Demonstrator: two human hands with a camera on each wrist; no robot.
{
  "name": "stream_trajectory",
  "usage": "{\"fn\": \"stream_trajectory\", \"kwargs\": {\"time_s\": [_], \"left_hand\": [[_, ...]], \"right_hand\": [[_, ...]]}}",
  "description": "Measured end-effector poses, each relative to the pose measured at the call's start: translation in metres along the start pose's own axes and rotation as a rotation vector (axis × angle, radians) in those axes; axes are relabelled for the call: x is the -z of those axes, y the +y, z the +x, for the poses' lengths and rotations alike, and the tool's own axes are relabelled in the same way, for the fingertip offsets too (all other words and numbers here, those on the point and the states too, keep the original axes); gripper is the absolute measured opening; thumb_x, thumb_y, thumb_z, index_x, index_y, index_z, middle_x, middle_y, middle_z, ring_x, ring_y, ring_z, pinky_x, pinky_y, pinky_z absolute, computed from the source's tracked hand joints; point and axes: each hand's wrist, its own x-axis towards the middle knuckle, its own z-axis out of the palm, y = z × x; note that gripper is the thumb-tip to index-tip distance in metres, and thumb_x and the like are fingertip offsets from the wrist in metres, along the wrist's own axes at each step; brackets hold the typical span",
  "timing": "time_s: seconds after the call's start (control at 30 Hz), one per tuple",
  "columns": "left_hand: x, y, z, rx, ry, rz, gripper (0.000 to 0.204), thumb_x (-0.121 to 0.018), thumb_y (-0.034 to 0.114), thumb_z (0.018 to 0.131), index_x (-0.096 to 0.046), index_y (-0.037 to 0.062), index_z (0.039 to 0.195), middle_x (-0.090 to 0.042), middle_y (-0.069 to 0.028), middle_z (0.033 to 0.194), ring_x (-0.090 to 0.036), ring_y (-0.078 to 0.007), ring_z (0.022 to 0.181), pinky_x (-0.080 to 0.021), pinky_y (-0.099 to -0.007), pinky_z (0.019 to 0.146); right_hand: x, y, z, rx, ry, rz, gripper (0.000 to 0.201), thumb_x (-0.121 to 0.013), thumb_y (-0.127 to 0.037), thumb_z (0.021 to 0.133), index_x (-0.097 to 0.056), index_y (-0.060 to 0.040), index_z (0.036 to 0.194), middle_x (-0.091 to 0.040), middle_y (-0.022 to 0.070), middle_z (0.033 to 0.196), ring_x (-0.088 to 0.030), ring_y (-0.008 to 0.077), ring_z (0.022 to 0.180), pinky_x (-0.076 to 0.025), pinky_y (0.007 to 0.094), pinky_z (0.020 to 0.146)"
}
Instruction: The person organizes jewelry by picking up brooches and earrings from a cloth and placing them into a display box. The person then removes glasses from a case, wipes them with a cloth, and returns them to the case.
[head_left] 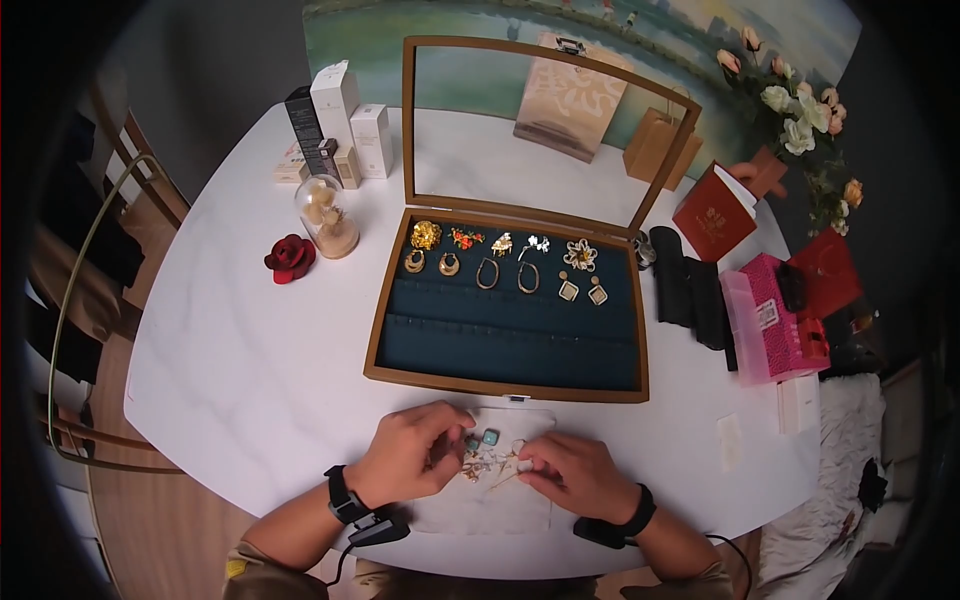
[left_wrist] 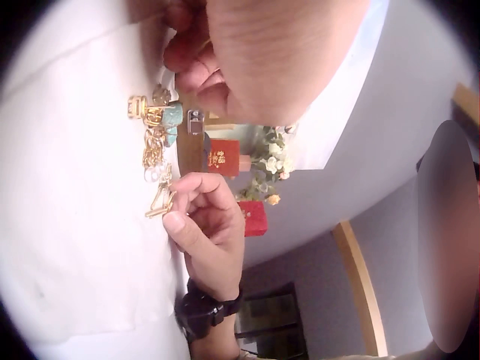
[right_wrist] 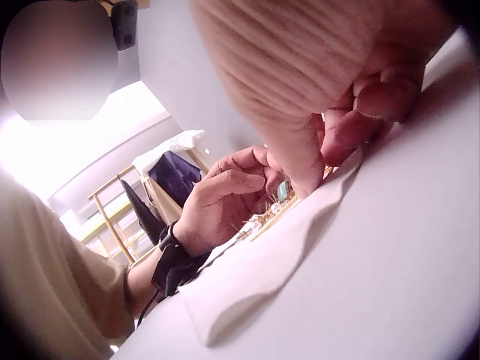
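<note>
Head view: beside the left hand [head_left: 415, 458], crowded jewelry [head_left: 480, 463] lies on a cloth [head_left: 480, 515], where overlap could snag the gold piece [left_wrist: 157, 213] we see pinched narrowly in the right hand [head_left: 578, 474]. We cannot tell whether the left hand grips anything, its fingertips being partly hidden; the overlapping pieces blur together.

Smooth brown wood-look frame [head_left: 508, 388] around matt dark-blue cloth-like lining [head_left: 480, 352]; shiny gold-toned metallic jewellery [left_wrist: 154, 148].

A red fabric rose [head_left: 290, 258] lies left of centre beside a glass dome [head_left: 327, 217]; pink and white flowers [head_left: 800, 112] fill the upper right.
</note>
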Motion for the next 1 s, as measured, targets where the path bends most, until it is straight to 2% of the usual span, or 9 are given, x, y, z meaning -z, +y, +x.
{"fn": "stream_trajectory", "kwargs": {"time_s": [0.03,0.1,0.2,0.4,0.53,0.83,0.9,1.0], "left_hand": [[-0.0007,-0.0004,0.0009,0.002,-0.003,0.001,0.027,-0.067,-0.002,0.080,-0.070,0.0033,0.107,-0.066,-0.0080,0.084,-0.068,-0.0249,0.071,-0.054,-0.0335,0.065],[-0.0024,-0.0036,0.0035,-0.157,0.007,0.142,0.021,-0.074,0.003,0.080,-0.070,0.0052,0.101,-0.065,-0.0070,0.081,-0.067,-0.0261,0.068,-0.053,-0.0354,0.062],[-0.0030,-0.0042,0.0050,-0.217,0.015,0.200,0.014,-0.077,0.007,0.081,-0.070,0.0061,0.093,-0.064,-0.0068,0.079,-0.065,-0.0283,0.066,-0.053,-0.0375,0.061],[-0.0032,-0.0016,0.0043,-0.164,0.004,0.215,0.010,-0.077,0.010,0.083,-0.070,0.0065,0.090,-0.064,-0.0077,0.076,-0.065,-0.0298,0.066,-0.053,-0.0383,0.061],[-0.0044,-0.0065,0.0051,-0.209,0.028,0.210,0.009,-0.076,0.011,0.085,-0.070,0.0063,0.090,-0.065,-0.0090,0.077,-0.066,-0.0309,0.068,-0.053,-0.0395,0.062],[-0.0023,-0.0034,0.0039,-0.193,0.024,0.214,0.006,-0.071,0.008,0.086,-0.069,0.0044,0.090,-0.066,-0.0102,0.078,-0.066,-0.0314,0.069,-0.053,-0.0393,0.063],[-0.0003,0.0007,0.0035,-0.135,0.019,0.100,0.004,-0.070,0.006,0.086,-0.069,0.0042,0.089,-0.065,-0.0097,0.079,-0.066,-0.0297,0.068,-0.053,-0.0377,0.063],[0.0000,0.0015,0.0017,-0.158,0.034,0.080,0.007,-0.070,0.004,0.085,-0.069,0.0042,0.091,-0.065,-0.0096,0.081,-0.065,-0.0284,0.067,-0.052,-0.0364,0.062]], "right_hand": [[0.0000,0.0001,-0.0003,-0.002,0.001,0.004,0.023,-0.077,-0.013,0.090,-0.064,-0.0089,0.107,-0.065,0.0057,0.086,-0.067,0.0242,0.073,-0.052,0.0366,0.064],[0.0002,0.0008,-0.0003,0.008,0.004,0.006,0.023,-0.077,-0.013,0.089,-0.063,-0.0090,0.106,-0.065,0.0055,0.085,-0.066,0.0243,0.072,-0.052,0.0367,0.065],[0.0002,0.0021,-0.0003,0.022,0.011,0.016,0.023,-0.078,-0.012,0.088,-0.063,-0.0091,0.105,-0.064,0.0052,0.083,-0.065,0.0243,0.071,-0.052,0.0366,0.064],[0.0010,0.0032,-0.0012,0.028,0.004,0.024,0.023,-0.079,-0.011,0.086,-0.063,-0.0094,0.103,-0.063,0.0047,0.081,-0.063,0.0240,0.068,-0.050,0.0363,0.063],[0.0010,0.0047,-0.0009,0.030,-0.005,0.030,0.022,-0.079,-0.011,0.086,-0.063,-0.0095,0.101,-0.062,0.0045,0.079,-0.063,0.0240,0.067,-0.050,0.0366,0.062],[0.0021,0.0033,-0.0001,0.072,0.001,-0.026,0.013,-0.077,-0.012,0.088,-0.064,-0.0085,0.088,-0.062,0.0051,0.076,-0.062,0.0244,0.066,-0.048,0.0361,0.061],[0.0036,0.0021,-0.0001,0.045,-0.005,0.046,0.010,-0.074,-0.013,0.091,-0.066,-0.0072,0.089,-0.063,0.0052,0.076,-0.062,0.0234,0.067,-0.048,0.0351,0.061],[0.0080,0.0004,-0.0010,-0.021,-0.032,0.171,0.009,-0.072,-0.013,0.094,-0.068,-0.0051,0.092,-0.064,0.0062,0.079,-0.062,0.0213,0.068,-0.049,0.0331,0.061]]}}
